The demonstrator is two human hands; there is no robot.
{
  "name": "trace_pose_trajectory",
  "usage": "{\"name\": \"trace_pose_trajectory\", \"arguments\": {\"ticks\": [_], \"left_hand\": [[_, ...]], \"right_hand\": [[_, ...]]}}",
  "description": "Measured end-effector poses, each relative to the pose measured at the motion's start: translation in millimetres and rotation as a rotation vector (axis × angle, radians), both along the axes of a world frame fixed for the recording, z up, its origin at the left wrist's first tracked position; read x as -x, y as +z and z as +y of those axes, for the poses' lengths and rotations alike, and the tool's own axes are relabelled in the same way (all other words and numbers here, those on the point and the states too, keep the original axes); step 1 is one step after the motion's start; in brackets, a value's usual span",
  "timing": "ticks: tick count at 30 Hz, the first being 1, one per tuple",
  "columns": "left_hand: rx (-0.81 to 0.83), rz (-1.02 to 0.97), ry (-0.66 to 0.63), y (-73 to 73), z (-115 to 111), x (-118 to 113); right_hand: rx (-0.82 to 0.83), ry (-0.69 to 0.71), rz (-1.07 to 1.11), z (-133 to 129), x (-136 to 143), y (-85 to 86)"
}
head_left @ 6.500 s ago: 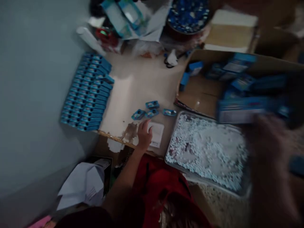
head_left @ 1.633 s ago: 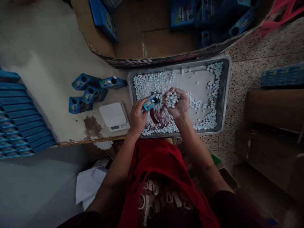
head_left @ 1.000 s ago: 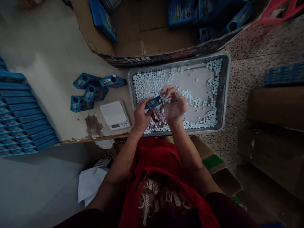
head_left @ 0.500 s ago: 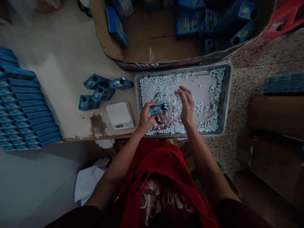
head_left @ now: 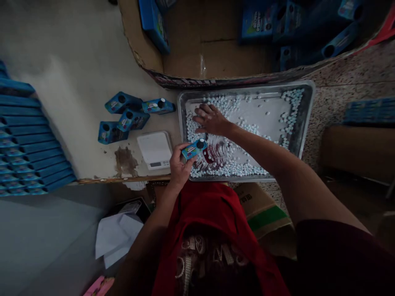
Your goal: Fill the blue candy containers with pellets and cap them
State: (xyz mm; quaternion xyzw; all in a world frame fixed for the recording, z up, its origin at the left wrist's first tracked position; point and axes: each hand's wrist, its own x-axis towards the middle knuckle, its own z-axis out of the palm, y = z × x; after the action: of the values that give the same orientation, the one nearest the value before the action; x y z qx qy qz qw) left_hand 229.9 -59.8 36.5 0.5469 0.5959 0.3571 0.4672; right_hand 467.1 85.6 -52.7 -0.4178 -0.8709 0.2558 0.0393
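- L hand: grip pinching small blue box btwn thumb & fingers, tilted, printed side & dark round hole toward cam; white pellet at hole.
- Small blue box is over near-left part of metal tray, just R of scale.
- R hand: fingers spread, palm down, at pellets in left part of tray, beyond L hand; nothing seen pinched. Contact under palm: can't tell.
- Pellets pale blue/white, loose, thick along near edge, sparser mid-tray; dark red patch on tray bottom near small blue box.
- Scale on tabletop, L of tray. 4 blue boxes grouped behind/left of it, one w/ white pellet on top.
- Carton w/ more blue boxes inside, just beyond tray.
- Stacked boxes in rows, far L.
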Motion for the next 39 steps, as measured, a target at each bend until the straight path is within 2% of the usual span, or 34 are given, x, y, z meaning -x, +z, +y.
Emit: {"name": "trace_pose_trajectory", "arguments": {"ticks": [4,6,7,10,12,13,16,18,20,23,27,31,39], "left_hand": [[-0.014,-0.050,0.043,-8.5,9.5,-15.5],[-0.017,-0.110,0.079,-12.3,10.9,-23.8],[-0.021,-0.139,0.073,-14.0,11.2,-27.3],[-0.031,-0.157,-0.001,-19.5,11.9,-34.8],[-0.050,-0.130,-0.015,-23.8,13.3,-38.3],[-0.057,-0.119,-0.012,-25.9,14.1,-40.1],[-0.063,-0.108,-0.033,-29.9,17.0,-46.9],[-0.089,-0.085,-0.048,-28.2,18.9,-53.1],[-0.134,-0.036,-0.070,-22.4,20.7,-60.3],[-0.192,0.042,-0.137,-9.7,22.5,-71.5],[-0.267,0.025,-0.157,1.1,22.8,-83.6],[-0.268,0.016,-0.127,1.5,22.5,-86.8],[-0.194,0.043,-0.136,-1.0,22.7,-79.6]], "right_hand": [[0.118,-0.211,-0.023,-38.0,-24.1,5.3],[0.175,-0.367,0.036,-53.4,-33.1,10.0],[0.199,-0.489,0.097,-59.8,-36.5,12.7],[0.297,-1.002,0.467,-75.5,-43.3,23.6],[0.404,-1.198,0.760,-85.7,-46.6,35.2],[0.477,-1.217,0.921,-90.8,-47.7,42.8],[0.652,-1.131,1.414,-102.9,-45.4,71.5],[0.651,-1.093,1.643,-104.9,-38.3,92.7],[0.591,-1.091,1.732,-102.2,-28.3,111.8],[0.472,-1.095,1.742,-95.3,-14.0,131.5],[0.324,-1.088,1.711,-92.1,-3.2,141.6],[0.249,-1.084,1.656,-95.5,-0.6,142.8],[0.102,-0.965,1.643,-104.6,11.4,137.1]]}}
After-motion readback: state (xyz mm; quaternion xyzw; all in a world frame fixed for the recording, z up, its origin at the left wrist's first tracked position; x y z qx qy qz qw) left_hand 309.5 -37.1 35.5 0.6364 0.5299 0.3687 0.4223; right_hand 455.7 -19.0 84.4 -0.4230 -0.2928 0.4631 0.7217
